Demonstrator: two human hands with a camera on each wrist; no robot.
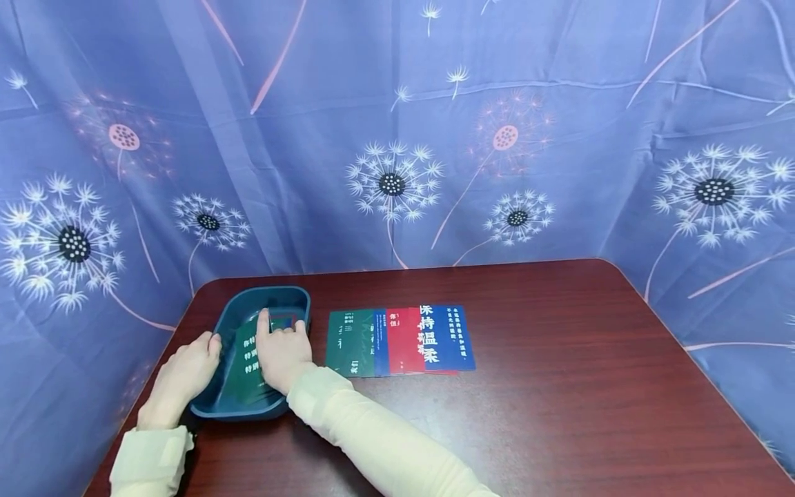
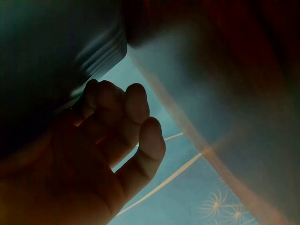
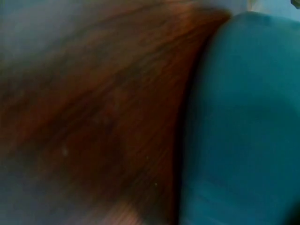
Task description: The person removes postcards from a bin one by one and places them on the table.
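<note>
In the head view a dark teal plastic basin (image 1: 217, 416) stands at the table's left end. Its outer wall (image 3: 248, 122) fills the right side of the right wrist view. My left hand (image 1: 189, 369) grips the basin's left rim, its bent fingers (image 2: 136, 103) along the outside. Over the basin reaches my right hand (image 1: 286, 355), index finger and thumb stretched forward and spread apart; its other fingers are hidden. Beneath it, a green card (image 1: 242, 376) with white characters lies in the basin, partly covered by that hand. A bit of red edging shows between finger and thumb.
Right of the basin, several overlapping cards lie in a row on the dark red wooden table (image 1: 559, 386): green (image 1: 348, 345), red (image 1: 404, 345) and blue (image 1: 456, 338). A blue dandelion-print curtain (image 1: 323, 138) surrounds the table's back and sides.
</note>
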